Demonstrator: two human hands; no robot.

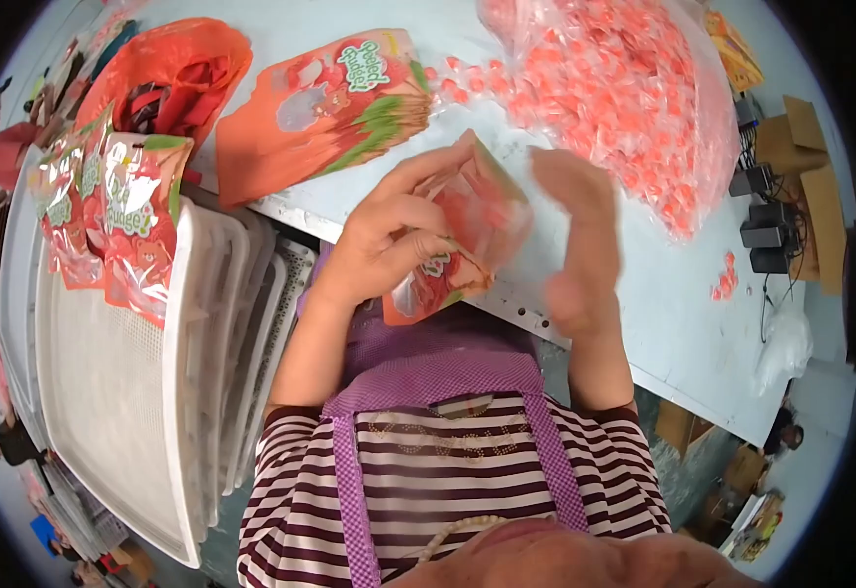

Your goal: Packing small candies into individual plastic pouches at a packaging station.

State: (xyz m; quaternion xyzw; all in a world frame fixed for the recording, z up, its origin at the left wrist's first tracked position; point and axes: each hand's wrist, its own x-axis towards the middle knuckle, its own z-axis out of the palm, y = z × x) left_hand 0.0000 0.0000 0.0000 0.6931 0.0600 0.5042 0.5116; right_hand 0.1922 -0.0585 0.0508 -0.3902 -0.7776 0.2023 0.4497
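Note:
Over the table's near edge my left hand is closed on a red candy pouch printed with pictures. The pouch is tilted, its mouth spread upward, and pinkish colour shows through its shiny film. To the right of it, apart from the pouch, my right hand is slightly blurred. Its fingers and thumb are spread wide, and I see nothing between them. A large clear plastic bag of small wrapped red-and-white candies lies beyond my right hand, with candies spilling from its left side.
A fanned stack of flat pouches lies at the back left, beside an orange plastic bag. Filled-looking pouches rest on stacked white trays at left. Loose candies and black adapters are at right.

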